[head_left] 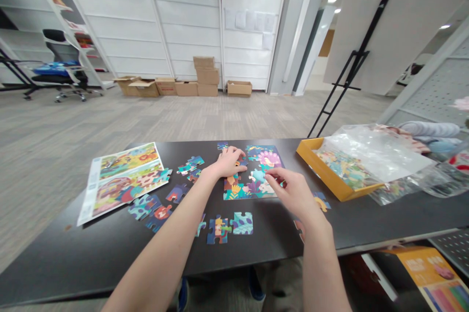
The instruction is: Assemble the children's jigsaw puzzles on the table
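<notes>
A partly assembled jigsaw puzzle [256, 175] is seen lying flat near the middle of a dark table [91, 253], directly beneath both hands. The left hand [229, 161] is laid palm down on the puzzle's upper left part, its fingers loosely together and pressed onto the pieces there. The right hand [293, 192] is held over the puzzle's lower right edge, with thumb and fingertips drawn together toward a light blue piece [257, 175]; whether that piece is actually pinched cannot be told. Loose pieces [223, 226] are scattered on the table nearer the person, between the two forearms, and more are spread to the left of the left hand. A printed picture sheet [124, 177] is set further left. To the right of the right hand, a yellow box [326, 172] with a clear plastic bag [377, 155] draped over it is placed.
</notes>
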### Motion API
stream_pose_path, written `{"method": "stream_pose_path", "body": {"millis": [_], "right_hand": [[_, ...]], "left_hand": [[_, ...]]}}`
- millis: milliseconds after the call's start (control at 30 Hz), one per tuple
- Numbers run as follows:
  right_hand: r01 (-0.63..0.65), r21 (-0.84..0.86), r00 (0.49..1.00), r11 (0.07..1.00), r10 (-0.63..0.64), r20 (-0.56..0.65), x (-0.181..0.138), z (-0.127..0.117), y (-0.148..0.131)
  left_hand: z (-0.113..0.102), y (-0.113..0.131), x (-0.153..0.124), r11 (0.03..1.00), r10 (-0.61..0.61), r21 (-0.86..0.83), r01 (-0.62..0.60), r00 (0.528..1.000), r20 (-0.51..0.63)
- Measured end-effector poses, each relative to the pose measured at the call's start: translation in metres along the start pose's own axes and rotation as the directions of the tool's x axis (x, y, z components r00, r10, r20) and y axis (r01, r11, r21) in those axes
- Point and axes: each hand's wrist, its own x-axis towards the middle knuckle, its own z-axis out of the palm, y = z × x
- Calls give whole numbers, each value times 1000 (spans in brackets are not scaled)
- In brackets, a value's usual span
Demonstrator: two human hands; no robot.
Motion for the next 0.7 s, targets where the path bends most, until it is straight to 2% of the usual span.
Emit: {"method": "stream_pose_path", "body": {"millis": [267,400,500,600,700], "right_hand": [[-3,11,1000,1000,3,-12,0,-1,4],[12,26,1000,1000,-11,-18,0,-3,7],[12,37,1000,999,-11,-27,0,-6,10],[-3,45,999,999,5,-52,0,-8,13],[-5,54,998,999,8,-68,0,-8,14]], "left_hand": [[-6,4,-1,973,67,-215,-90,992,-111],[-23,6,-8,937,40,-329,-120,970,-239],[-53,-1,-30,911,-12,-395,-118,950,-311],[-84,-11,-66,936,-69,-348,-51,944,-323],[-98,-17,-104,932,-168,-359,51,938,-303]]}}
